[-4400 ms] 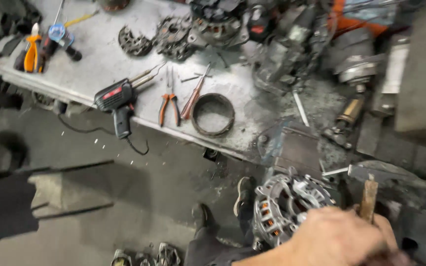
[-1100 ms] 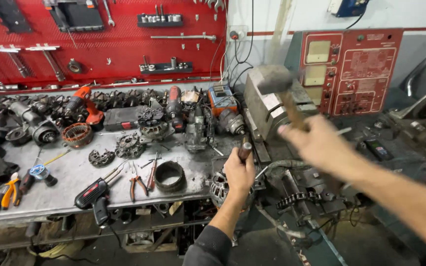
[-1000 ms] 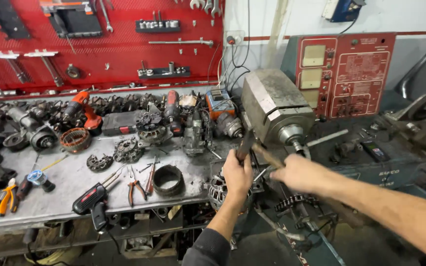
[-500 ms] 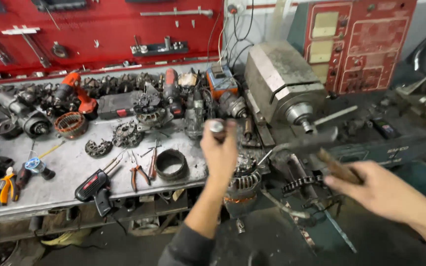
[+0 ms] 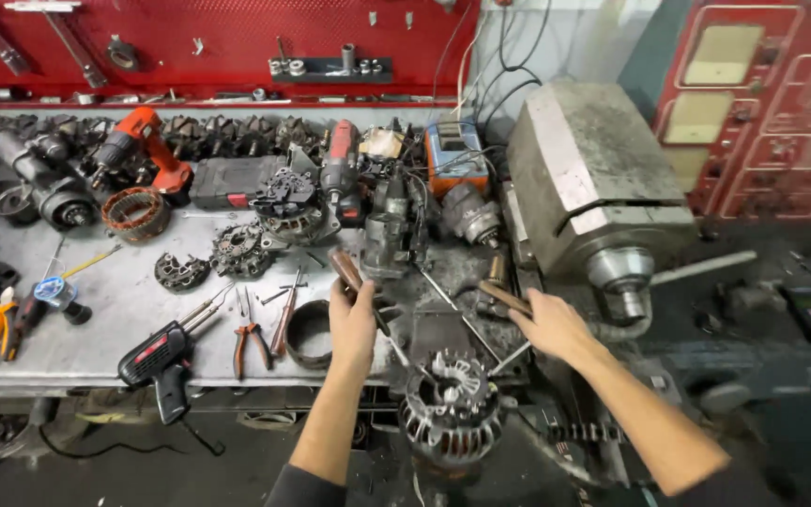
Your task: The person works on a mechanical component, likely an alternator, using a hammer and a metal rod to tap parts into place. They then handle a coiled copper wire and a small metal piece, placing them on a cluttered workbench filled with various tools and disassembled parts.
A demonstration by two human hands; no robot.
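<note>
Alternator sat low at the front edge of the desk, finned end up, apparently clamped or propped there, and neither hand touched it. Half a second before, the left hand was raised with a round metal-ended tool and the right swung a hammer near the lathe; by this moment both had come down to the desk. The left hand was closed around a brown-handled driver, its shaft slanting down toward the alternator's top. The right hand rested with fingers curled on the wooden hammer handle, which lay flat on the grimy surface beside the lathe chuck; whether it gripped the handle or was letting go, I could not tell. The hands were well apart, one on each side above the alternator.

Judging from that, the striking looked finished for now and the work seemed to be passing to the driver. Nearby on the desk lay a dark metal ring, orange-handled pliers and a black soldering gun.
</note>
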